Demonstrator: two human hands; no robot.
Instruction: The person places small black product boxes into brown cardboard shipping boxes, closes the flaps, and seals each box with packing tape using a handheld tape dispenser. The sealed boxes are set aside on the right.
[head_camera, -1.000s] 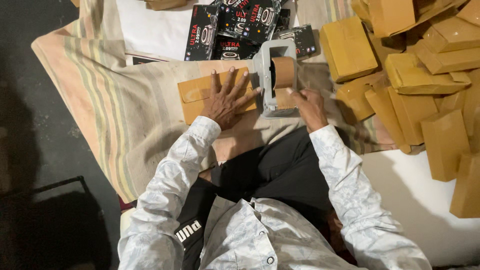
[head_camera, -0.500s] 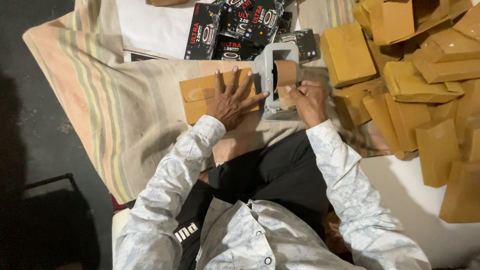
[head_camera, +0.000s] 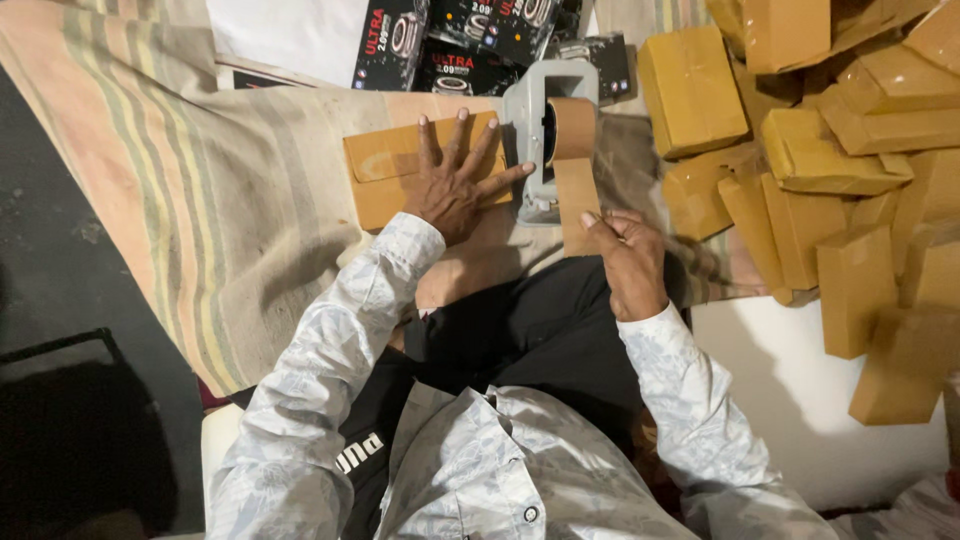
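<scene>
While our left hand (head_camera: 455, 180) lies flat with fingers spread on the brown envelope (head_camera: 385, 170), our right hand (head_camera: 625, 255) pinches the tape strip (head_camera: 577, 205).
We see the strip run near from the tape dispenser (head_camera: 540, 130), just right of the envelope, whose long axis runs left-right.

Matt brown paper envelope (head_camera: 385, 170) under the left hand (head_camera: 452, 180), smooth-faced; grey plastic tape dispenser (head_camera: 535, 130) at its 3 o'clock, dull sheen. Brown tape strip (head_camera: 577, 200), smooth, pinched by the right hand (head_camera: 630, 260). Woven striped cloth (head_camera: 200, 200) beneath, coarse; paper-wrapped parcels (head_camera: 840, 160) at 3 o'clock, matt; glossy black cardboard boxes (head_camera: 470, 40) at 12 o'clock.
</scene>
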